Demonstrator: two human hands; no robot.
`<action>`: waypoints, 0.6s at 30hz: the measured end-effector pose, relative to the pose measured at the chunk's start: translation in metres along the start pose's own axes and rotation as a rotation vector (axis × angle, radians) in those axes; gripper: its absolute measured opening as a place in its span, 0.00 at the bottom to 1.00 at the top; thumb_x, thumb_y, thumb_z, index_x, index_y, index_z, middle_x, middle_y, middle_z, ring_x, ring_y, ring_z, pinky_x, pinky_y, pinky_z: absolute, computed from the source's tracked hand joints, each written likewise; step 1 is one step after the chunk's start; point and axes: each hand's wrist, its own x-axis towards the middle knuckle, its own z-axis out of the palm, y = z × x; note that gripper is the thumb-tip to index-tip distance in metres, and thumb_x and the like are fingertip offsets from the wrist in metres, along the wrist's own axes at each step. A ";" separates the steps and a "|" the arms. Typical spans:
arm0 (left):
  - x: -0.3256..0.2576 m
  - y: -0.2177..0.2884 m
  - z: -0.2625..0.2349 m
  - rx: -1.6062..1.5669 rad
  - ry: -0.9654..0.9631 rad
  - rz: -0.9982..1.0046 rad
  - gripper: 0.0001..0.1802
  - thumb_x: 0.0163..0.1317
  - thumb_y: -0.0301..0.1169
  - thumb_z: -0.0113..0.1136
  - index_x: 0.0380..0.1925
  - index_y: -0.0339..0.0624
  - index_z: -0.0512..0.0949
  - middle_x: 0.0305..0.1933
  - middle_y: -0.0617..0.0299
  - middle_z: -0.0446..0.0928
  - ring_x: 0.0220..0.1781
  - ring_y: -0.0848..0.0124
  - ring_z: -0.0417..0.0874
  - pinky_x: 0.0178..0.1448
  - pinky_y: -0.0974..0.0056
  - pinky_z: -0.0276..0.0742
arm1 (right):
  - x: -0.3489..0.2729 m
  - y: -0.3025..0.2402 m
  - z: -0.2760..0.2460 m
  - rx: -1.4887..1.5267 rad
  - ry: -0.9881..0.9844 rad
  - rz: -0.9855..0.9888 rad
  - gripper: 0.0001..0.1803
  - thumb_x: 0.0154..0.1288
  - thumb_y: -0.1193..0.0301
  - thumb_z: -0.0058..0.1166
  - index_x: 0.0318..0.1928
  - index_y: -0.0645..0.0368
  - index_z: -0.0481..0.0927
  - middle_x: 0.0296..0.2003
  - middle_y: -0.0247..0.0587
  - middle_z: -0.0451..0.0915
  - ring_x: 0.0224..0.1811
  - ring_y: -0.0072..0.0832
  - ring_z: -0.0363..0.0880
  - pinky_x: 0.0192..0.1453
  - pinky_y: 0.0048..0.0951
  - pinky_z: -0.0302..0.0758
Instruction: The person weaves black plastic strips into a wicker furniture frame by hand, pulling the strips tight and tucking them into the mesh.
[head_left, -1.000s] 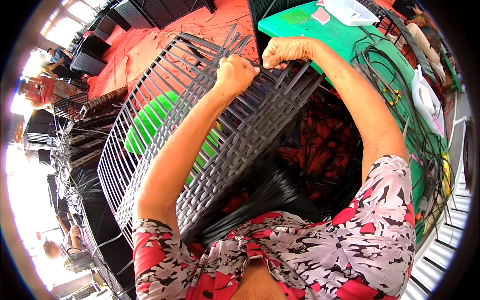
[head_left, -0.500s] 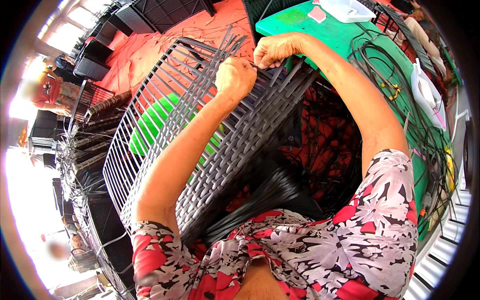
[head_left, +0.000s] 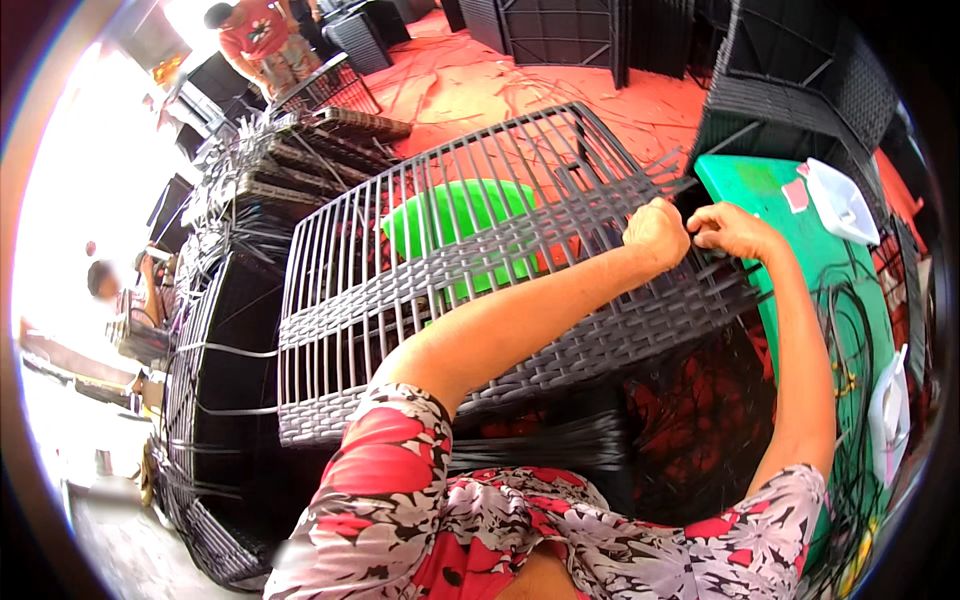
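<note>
Woven panel (head_left: 420,272) is seen propped at a slant in the middle, in front of the torso, its right end met by both hands. Left hand (head_left: 657,236) is curled into a fist at that end; what is gripped inside cannot be told. Right hand (head_left: 738,231) is held just beside it, fingers bent inward — whether the tips are closed on a strand cannot be told, contact being too small and dark. Main risk, as judged: a strand could be lost or threaded past the wrong bar, since the work spot is partly covered by the knuckles. Loose strand ends (head_left: 668,170) are fanned out at the far right corner, so a finger could be poked or a wrong end caught. Rows could be left uneven if the pull is not matched by both hands. The panel could be tipped or slid if pulled hard, no clamp being seen. Two pale strands (head_left: 235,348) are stretched between the left pile and the panel's left edge; snagging could be caused there if the panel is turned. On the right, the right forearm could be caught by tangled strands (head_left: 850,300) on the green table (head_left: 740,180) — white tray (head_left: 842,205) could then be knocked.
</note>
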 end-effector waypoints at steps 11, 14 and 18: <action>-0.031 -0.042 -0.064 -0.489 -0.128 0.320 0.02 0.49 0.21 0.61 0.22 0.33 0.80 0.15 0.60 0.74 0.18 0.76 0.74 0.22 0.67 0.69 | -0.010 -0.044 0.028 0.231 0.042 -0.224 0.12 0.55 0.73 0.55 0.40 0.66 0.80 0.30 0.36 0.81 0.33 0.20 0.75 0.41 0.23 0.71; -0.044 -0.046 -0.082 -0.560 -0.199 0.305 0.01 0.50 0.20 0.60 0.23 0.32 0.79 0.15 0.63 0.72 0.16 0.80 0.70 0.19 0.69 0.65 | -0.008 -0.054 0.031 0.344 -0.005 -0.155 0.09 0.55 0.74 0.58 0.37 0.62 0.82 0.29 0.29 0.78 0.27 0.16 0.72 0.30 0.19 0.70; -0.052 -0.059 -0.095 -0.591 -0.200 0.339 0.01 0.51 0.21 0.59 0.23 0.33 0.79 0.15 0.65 0.71 0.15 0.81 0.68 0.18 0.71 0.64 | -0.004 -0.060 0.042 0.445 -0.015 -0.142 0.09 0.55 0.69 0.60 0.34 0.61 0.82 0.26 0.31 0.80 0.25 0.15 0.74 0.23 0.17 0.69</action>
